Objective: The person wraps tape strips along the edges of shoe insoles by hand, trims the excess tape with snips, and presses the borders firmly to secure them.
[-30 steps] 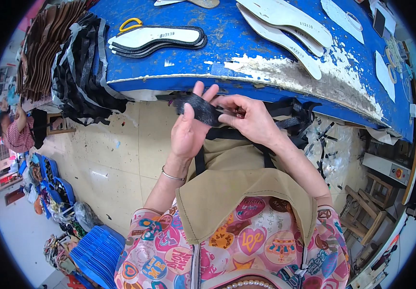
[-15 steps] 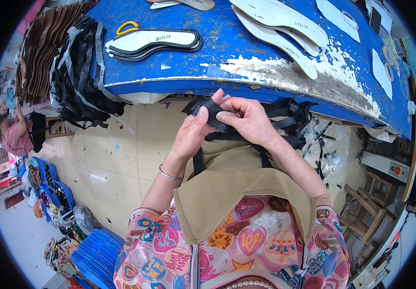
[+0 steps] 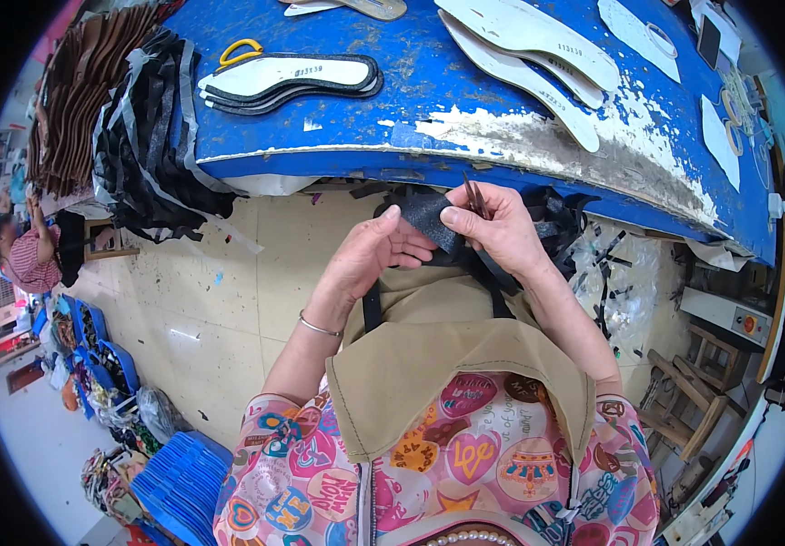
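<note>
— Black, what is the piece between the fingers?
— A black cut piece [image 3: 427,217]. The left hand [image 3: 370,259] and the right hand [image 3: 494,232] pinch it closed, just under the edge of the blue table [image 3: 392,100].
— And on the table?
— White insoles [image 3: 524,41] and a stack of dark soles [image 3: 288,77].

Both forearms rise from the lower edge and meet in front of the chest, bare from the short sleeves up. The left hand [image 3: 370,259] is raised with its palm turned inward, fingers [image 3: 391,218] curled loosely, the thumb tip pointing up and toward the other hand. A thin bangle sits on the left wrist. The right hand [image 3: 502,232] is just beside it, knuckles up, with thumb and forefinger pinched together near the left thumb. The two hands almost touch.
</note>
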Demonstrator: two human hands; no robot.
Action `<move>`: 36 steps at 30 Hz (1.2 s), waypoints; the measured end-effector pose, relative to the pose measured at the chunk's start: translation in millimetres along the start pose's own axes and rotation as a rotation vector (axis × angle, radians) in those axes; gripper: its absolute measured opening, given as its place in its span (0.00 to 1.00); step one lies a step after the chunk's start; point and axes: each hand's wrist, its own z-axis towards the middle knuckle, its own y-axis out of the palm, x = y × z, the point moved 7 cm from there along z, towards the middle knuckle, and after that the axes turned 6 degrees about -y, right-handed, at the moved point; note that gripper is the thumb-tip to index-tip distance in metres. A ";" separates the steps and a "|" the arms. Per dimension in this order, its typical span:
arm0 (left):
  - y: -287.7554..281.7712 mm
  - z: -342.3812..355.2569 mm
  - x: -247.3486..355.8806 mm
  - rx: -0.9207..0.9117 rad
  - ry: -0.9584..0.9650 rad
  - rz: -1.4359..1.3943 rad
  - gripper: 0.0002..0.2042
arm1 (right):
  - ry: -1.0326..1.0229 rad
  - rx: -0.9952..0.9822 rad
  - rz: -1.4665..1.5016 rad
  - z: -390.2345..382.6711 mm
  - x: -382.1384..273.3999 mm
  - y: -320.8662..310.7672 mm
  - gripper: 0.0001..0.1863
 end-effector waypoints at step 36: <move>-23.7 4.3 28.6 0.196 0.385 -0.325 0.07 | -0.327 0.227 -0.055 -1.9 -12.1 -2.5 0.07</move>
